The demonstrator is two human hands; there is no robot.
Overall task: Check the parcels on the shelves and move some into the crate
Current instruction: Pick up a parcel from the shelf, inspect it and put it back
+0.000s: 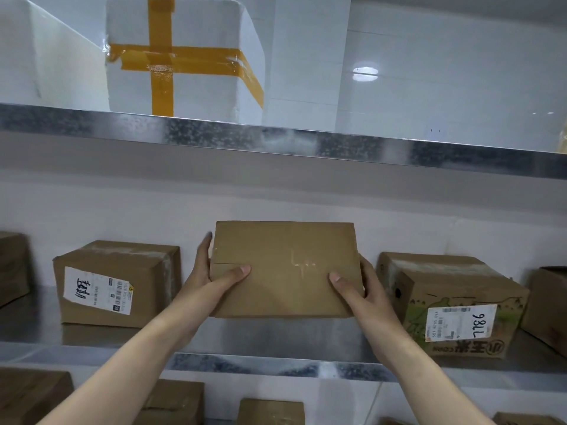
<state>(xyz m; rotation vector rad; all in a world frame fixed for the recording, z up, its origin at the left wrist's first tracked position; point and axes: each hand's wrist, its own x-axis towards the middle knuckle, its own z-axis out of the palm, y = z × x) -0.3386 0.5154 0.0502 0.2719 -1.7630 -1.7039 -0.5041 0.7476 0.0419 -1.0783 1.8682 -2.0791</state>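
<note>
A plain brown cardboard parcel (285, 268) is held in front of the middle metal shelf (276, 335), its broad face tilted toward me and no label showing. My left hand (214, 274) grips its left edge, thumb across the front. My right hand (356, 286) grips the right edge the same way. On the shelf to the left sits a brown box with a white label (113, 283). To the right sits a printed box with a label reading 7186 upside down (454, 305). The crate is not in view.
The upper shelf (276, 142) carries a white foam box crossed with yellow tape (181, 56) and another white box (36, 56) at far left. More brown boxes (270, 411) stand on the shelf below. Partial boxes sit at the left edge (12, 265) and right edge (549, 302).
</note>
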